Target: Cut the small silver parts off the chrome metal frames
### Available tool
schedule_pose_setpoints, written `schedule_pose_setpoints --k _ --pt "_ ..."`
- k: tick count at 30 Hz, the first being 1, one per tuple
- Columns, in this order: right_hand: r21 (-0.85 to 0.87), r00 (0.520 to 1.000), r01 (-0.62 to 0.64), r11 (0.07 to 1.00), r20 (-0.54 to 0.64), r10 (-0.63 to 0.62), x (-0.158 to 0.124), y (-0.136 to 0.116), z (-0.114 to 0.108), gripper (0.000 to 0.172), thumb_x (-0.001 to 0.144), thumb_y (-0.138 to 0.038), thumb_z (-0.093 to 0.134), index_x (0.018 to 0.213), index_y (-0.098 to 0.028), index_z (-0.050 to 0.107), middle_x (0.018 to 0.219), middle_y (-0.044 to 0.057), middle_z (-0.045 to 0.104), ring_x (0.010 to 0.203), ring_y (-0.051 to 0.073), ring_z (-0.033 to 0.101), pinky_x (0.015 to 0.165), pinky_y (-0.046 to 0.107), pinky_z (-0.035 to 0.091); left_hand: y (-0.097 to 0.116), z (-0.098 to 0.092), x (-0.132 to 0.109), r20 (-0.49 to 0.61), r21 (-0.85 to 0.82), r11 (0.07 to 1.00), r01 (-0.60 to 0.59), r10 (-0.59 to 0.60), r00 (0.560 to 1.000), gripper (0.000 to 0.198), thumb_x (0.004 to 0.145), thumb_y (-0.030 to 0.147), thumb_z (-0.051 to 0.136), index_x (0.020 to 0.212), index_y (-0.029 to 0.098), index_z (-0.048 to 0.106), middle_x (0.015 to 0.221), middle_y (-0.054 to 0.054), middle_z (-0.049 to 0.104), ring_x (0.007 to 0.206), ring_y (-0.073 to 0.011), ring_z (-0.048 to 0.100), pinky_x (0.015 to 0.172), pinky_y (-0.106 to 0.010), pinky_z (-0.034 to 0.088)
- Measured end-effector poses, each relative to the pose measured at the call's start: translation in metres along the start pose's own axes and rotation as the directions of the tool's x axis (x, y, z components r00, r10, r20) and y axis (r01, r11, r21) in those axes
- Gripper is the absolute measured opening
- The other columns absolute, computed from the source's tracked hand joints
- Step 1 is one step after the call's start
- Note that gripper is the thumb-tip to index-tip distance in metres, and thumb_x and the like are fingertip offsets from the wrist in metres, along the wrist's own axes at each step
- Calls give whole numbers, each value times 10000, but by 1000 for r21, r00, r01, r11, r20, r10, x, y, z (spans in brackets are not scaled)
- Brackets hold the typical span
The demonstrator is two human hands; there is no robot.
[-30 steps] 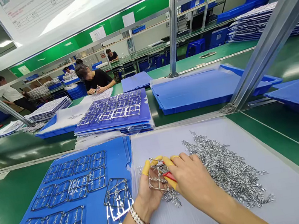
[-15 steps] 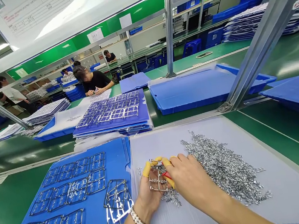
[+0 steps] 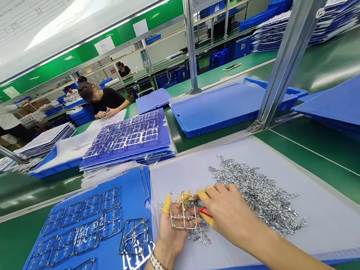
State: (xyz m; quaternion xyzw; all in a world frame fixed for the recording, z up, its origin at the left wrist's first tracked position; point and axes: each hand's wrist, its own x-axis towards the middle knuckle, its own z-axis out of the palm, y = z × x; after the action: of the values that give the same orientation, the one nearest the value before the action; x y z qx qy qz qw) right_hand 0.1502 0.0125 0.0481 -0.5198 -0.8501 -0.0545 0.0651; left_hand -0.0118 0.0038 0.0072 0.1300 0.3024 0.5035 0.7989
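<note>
I see my left hand [image 3: 177, 232], its yellow-capped fingers [image 3: 166, 204] clenched on a small metal frame [image 3: 183, 215] low in the middle of the view, while my right hand [image 3: 230, 218] pinches a small red-handled tool [image 3: 206, 213] against it. Just right lies a heap of shiny metal pieces [image 3: 255, 196] on a white plastic sheet [image 3: 321, 217], with rows of metal frames [image 3: 76, 237] on a blue board [image 3: 128, 180] to the left, on the green bench [image 3: 11, 241]. Farther off, toward the upper left, a co-worker [image 3: 107, 100] sits beyond a stack of blue trays [image 3: 124, 155].
</note>
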Motion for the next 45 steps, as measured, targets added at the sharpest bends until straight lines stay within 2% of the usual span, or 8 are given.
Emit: schedule_pose_setpoints --k 17,21,24,27,29,35,42,45 --pt "-98 1000 22 995 9 -21 2 -13 -5 162 795 -96 587 933 -176 617 796 68 608 781 241 544 650 371 264 -1 -1 1 -67 23 1000 -10 11 998 493 895 488 474 1009 61 691 947 -124 686 736 -192 610 681 -334 502" --pt "-106 999 25 994 -39 -29 0 -12 -7 179 807 -75 567 949 -173 614 766 54 600 750 224 539 649 364 254 2 2 -1 -19 -15 1000 -15 15 1000 518 904 498 447 1008 54 691 924 -122 681 712 -177 587 684 -334 498" --pt "-84 997 16 996 -70 -22 -5 -9 -7 193 818 -146 597 1008 -173 614 790 46 608 773 228 526 664 376 259 5 3 -3 15 -41 999 -16 16 1000 525 910 493 433 994 44 692 886 -124 679 674 -162 564 692 -337 494" --pt "-46 998 14 999 -64 -17 -12 -10 -4 278 803 -255 650 1066 -172 615 833 44 621 810 237 520 692 392 269 6 4 -4 7 -45 999 -17 18 1000 531 909 497 425 999 45 689 981 -147 676 697 -170 578 688 -324 482" --pt "-35 998 25 999 -51 -27 -15 -13 -1 297 797 -260 653 1080 -174 616 837 45 624 810 233 518 691 394 268 6 4 -4 11 -41 999 -21 22 1000 536 909 500 419 1001 45 687 1025 -156 667 736 -182 588 674 -310 471" --pt "-5 998 61 998 -24 -62 -16 -21 2 180 802 -246 634 973 -189 635 834 64 619 826 234 514 688 382 268 4 6 -3 33 -52 998 -21 22 999 527 904 505 432 973 54 697 837 -124 675 675 -153 554 577 -245 408" --pt "-84 997 76 994 -5 -76 -16 -29 3 197 812 -129 588 1000 -176 624 801 61 606 770 233 527 649 382 286 4 3 -2 10 14 999 -44 44 999 521 886 519 457 1010 73 694 1047 -141 670 724 -165 584 553 -244 397" --pt "-83 996 91 992 -13 -92 -17 -27 2 205 805 -91 578 984 -176 632 782 54 614 747 225 546 647 375 304 6 4 -2 12 21 999 -40 40 999 528 887 521 450 1025 71 690 1024 -147 676 724 -178 601 557 -252 410"
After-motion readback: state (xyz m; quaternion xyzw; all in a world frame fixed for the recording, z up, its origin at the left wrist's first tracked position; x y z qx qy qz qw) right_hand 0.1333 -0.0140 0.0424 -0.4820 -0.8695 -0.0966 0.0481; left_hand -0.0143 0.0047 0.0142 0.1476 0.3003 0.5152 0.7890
